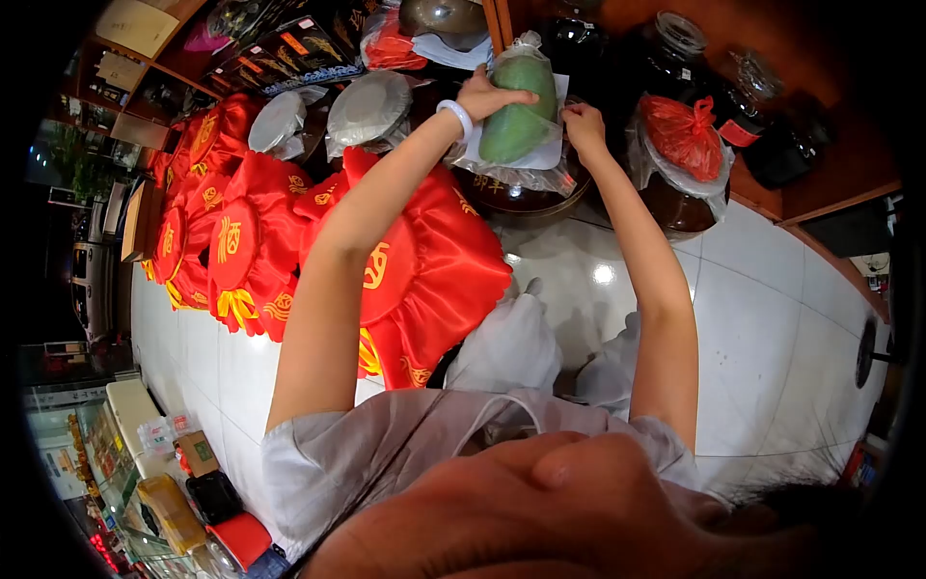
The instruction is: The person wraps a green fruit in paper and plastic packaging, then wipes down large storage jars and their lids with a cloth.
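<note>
Both hands are extended forward at the top of the view, on opposite sides of an oval green bag (521, 121). Left hand (479, 99): the thumb lies across the upper left face of the green bag, and the other fingers point along its left side; whether they clamp it cannot be told. A pale bracelet (457, 115) encircles the left wrist. Right hand (585, 129): the fingers are curled together just right of the green bag; any edge pinched between the fingertips is too small to confirm.

The green bag is encased in clear film, gathered at its far end. It rests on a white sheet (544, 156), above a dark jar (509, 200) with gold characters on its side. Clear plastic (540, 181) shows along the near edge of the sheet.

Left of the dark jar, glossy red cloth covers (444, 270) with yellow characters form a row. Behind them stand two containers with pale round tops (368, 108), partly wrapped in plastic. Right of the dark jar, a tied red plastic bag (682, 135) sits on top of a brown jar (677, 205). Glass jars (680, 36) stand on the wooden shelf (820, 201) beyond. Light tiles (748, 289) cover the floor.
</note>
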`<state>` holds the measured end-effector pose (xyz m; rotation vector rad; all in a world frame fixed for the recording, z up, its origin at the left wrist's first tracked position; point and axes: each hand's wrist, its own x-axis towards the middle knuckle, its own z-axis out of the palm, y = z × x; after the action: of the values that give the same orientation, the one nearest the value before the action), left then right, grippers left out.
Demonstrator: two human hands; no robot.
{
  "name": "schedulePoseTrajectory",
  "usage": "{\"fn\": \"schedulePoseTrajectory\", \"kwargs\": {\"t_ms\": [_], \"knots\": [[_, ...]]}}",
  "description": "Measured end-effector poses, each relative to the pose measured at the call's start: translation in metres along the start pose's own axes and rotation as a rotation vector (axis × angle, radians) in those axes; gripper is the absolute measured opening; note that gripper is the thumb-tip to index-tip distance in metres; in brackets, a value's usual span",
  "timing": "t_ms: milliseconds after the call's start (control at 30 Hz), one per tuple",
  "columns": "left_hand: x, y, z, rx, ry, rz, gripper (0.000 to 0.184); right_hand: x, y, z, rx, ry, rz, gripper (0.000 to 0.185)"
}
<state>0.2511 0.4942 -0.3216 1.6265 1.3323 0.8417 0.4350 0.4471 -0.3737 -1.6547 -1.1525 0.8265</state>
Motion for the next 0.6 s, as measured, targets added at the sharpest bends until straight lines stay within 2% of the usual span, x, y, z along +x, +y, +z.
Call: {"fn": "schedulePoseTrajectory", "kwargs": {"t_ms": [67,167,200,367,433,500,600], "knots": [[-0.012,0.026,-0.006,0.312,0.086,0.003,0.117,0.001,0.008,-0.008,-0.027,-0.005,0.022,0.020],[-0.032,0.052,0.010,0.343,0.101,-0.061,0.125,-0.005,0.008,-0.015,0.004,-0.008,0.060,0.018],[-0.031,0.050,0.017,0.332,0.042,-0.084,0.131,-0.008,0.007,-0.017,0.065,-0.040,0.107,0.017],[-0.019,0.025,0.031,0.358,0.102,-0.114,0.133,-0.021,-0.008,-0.025,0.162,-0.094,0.166,0.014],[-0.014,0.009,0.019,-0.045,0.079,-0.015,0.131,-0.022,-0.007,-0.028,0.303,-0.110,0.177,0.013],[-0.033,0.026,0.005,-0.358,0.021,-0.117,0.124,-0.023,-0.005,-0.027,0.356,-0.104,0.173,0.013],[-0.044,0.031,-0.007,-0.519,-0.002,-0.193,0.121,-0.029,-0.011,-0.022,0.404,-0.089,0.132,0.012]]}}
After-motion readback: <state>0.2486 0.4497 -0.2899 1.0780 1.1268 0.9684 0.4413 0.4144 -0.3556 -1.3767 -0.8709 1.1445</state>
